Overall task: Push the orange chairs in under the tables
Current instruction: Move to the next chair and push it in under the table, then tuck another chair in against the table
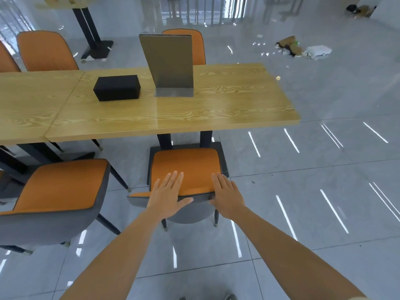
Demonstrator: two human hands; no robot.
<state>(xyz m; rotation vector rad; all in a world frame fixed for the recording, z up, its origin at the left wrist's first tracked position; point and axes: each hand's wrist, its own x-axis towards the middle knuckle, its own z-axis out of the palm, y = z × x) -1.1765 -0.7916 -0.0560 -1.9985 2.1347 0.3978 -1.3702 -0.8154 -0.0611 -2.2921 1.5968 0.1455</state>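
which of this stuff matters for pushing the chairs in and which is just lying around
Part of the job:
orange chair, with the left hand and right hand flat on its backrest
table it goes under
second orange chair at the left, standing out from the table

Just lying about:
black box on the table
sign stand, upright beside it
litter on the far floor

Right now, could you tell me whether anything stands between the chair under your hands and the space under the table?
Nothing separates the left hand or right hand from the chair: both rest on its backrest. Ahead, the table's two black posts stand on a base plate and will likely limit how far it slides.
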